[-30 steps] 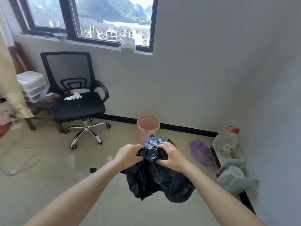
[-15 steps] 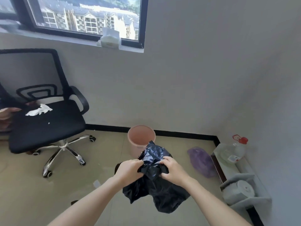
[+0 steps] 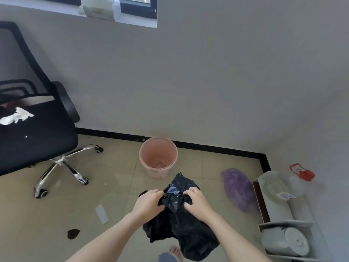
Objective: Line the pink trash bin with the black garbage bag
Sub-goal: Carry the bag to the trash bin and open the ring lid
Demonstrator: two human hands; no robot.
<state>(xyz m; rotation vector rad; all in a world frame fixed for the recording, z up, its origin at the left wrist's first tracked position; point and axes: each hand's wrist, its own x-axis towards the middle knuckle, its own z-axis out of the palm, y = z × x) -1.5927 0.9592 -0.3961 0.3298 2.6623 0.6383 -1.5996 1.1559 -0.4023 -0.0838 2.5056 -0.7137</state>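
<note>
The pink trash bin (image 3: 158, 146) stands upright on the tiled floor by the wall's black skirting, with no liner in it. In front of it, closer to me, the crumpled black garbage bag (image 3: 181, 225) hangs in the air. My left hand (image 3: 149, 202) grips its bunched top on the left side. My right hand (image 3: 197, 202) grips the top on the right. The bag's body droops below both hands, and its top is a short way short of the bin.
A black office chair (image 3: 37, 137) with a chrome base stands at the left, a white tissue on its seat. A purple bag (image 3: 238, 188) lies right of the bin. A low white shelf (image 3: 283, 210) with a clear bottle and a paper roll lines the right wall. Scraps lie on the floor.
I have stepped closer to the bin and the view has tilted down. Both hands keep hold of the bag, still bunched between them.
</note>
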